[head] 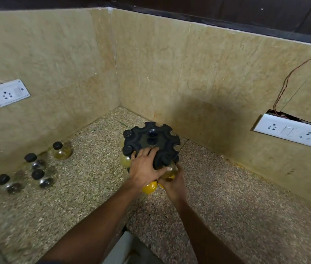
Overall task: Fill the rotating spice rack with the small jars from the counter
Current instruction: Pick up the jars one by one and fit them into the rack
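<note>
Spice rack: the black rotating spice rack is stood on the speckled bench near the wall corner, directly under and beyond the left hand.
Left hand: the left hand is laid flat on the near edge of the rack's top, fingers spread wide and straight, nothing gripped.
Right hand: the right hand is placed just right of the left hand, below the rack's rim; its fingers are curled round a jar of pale yellow contents, which is held at a notch on the rack's near side.
Jars in rack: two black caps are seen in notches on the rack's left side, beyond the left hand's fingertips; a bright yellow jar is seen lower down, between the two wrists.
Jars on bench: four black-capped jars are left well apart to the left of both hands, near the left wall; they are blurred.
Walls: a socket plate is set on the left wall, and a switch plate on the right wall.
</note>
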